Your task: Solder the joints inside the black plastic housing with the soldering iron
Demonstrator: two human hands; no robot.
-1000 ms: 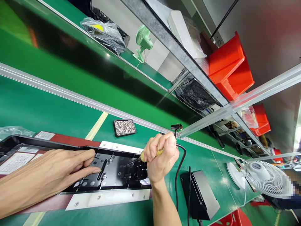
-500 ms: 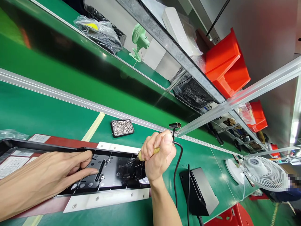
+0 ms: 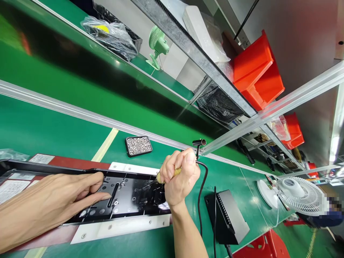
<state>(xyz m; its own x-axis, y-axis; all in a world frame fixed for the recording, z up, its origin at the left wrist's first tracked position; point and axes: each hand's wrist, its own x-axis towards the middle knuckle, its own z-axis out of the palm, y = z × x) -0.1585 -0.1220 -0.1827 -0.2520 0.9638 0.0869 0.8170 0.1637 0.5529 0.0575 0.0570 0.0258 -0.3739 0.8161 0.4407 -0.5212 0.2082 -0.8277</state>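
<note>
My right hand (image 3: 180,179) is closed in a fist around the yellow handle of a screwdriver (image 3: 160,177). Its thin metal shaft slants left and down toward a long black plastic housing (image 3: 126,195); the tip is hard to make out. Over the left part of that housing rests my left hand (image 3: 72,195), thumb and index finger apart with nothing between them. The housing lies in a dark red fixture (image 3: 72,163) with white side blocks (image 3: 120,226). Part of the housing's right end is hidden behind my right hand.
Beyond the housing sits a small black tray (image 3: 138,146) full of tiny metal parts. A black tube on a stand (image 3: 199,142) and a black cable (image 3: 201,193) are right of my hand. Farther right are a black and grey box (image 3: 228,216) and a white fan (image 3: 292,193).
The whole view has shifted very slightly. Both hands keep the same pose, and the screwdriver stays at the same spot on the housing.
</note>
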